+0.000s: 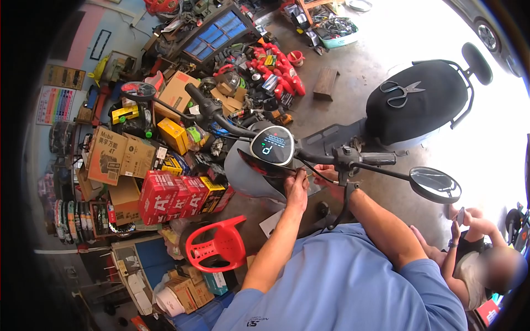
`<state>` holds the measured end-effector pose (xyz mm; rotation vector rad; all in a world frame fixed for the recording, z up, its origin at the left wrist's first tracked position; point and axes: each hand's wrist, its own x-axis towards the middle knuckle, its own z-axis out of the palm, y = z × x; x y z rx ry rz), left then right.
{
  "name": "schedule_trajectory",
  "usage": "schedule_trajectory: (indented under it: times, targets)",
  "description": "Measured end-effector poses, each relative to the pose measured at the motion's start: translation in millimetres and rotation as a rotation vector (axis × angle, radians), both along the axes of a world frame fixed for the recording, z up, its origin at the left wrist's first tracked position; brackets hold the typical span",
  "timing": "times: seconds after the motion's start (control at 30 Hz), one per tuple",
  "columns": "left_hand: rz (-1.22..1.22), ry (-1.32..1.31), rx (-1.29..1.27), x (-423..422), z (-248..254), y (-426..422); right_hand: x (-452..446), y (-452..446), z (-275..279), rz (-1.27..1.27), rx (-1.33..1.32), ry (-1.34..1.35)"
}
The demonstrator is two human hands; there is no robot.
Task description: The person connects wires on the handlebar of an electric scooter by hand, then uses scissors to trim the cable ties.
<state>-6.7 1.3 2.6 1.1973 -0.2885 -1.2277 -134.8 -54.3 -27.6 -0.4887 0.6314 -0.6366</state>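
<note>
An electric scooter stands before me, its round lit display between the handlebars. My left hand is closed in a pinch beside the scooter's dark front panel, below the display. Close to its right, my right hand is also closed, partly behind a black cable that curves down from the handlebar. What either set of fingertips pinches is too small to tell. The right handlebar grip and the brake lever lie just right of my right hand. Scissors rest on the black seat.
A round mirror juts out at right; another mirror is at left. A red plastic chair and red boxes stand left. A wooden block lies on the floor. A person sits at lower right holding a phone.
</note>
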Motion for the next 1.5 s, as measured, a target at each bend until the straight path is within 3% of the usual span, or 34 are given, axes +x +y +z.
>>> schedule_trajectory:
  times: [0.8,0.9,1.2,1.27,1.5]
  targets:
    - [-0.208,-0.329,0.175,7.4,-7.6,11.4,-5.7,-0.1,-26.8,0.075,-0.101,0.012]
    - [-0.198,-0.371,0.189,5.8,-4.5,10.6,-8.0,0.8,3.2,-0.128,-0.059,0.047]
    - [-0.215,-0.528,0.174,10.9,-15.4,12.0,1.4,-17.4,4.4,0.113,-0.141,-0.061]
    - [-0.264,-0.677,0.158,13.3,-19.4,15.0,3.2,-19.6,10.3,0.208,-0.111,0.117]
    - [-0.227,-0.675,0.162,14.5,-19.6,20.9,10.5,-18.6,-17.8,0.13,-0.232,0.175]
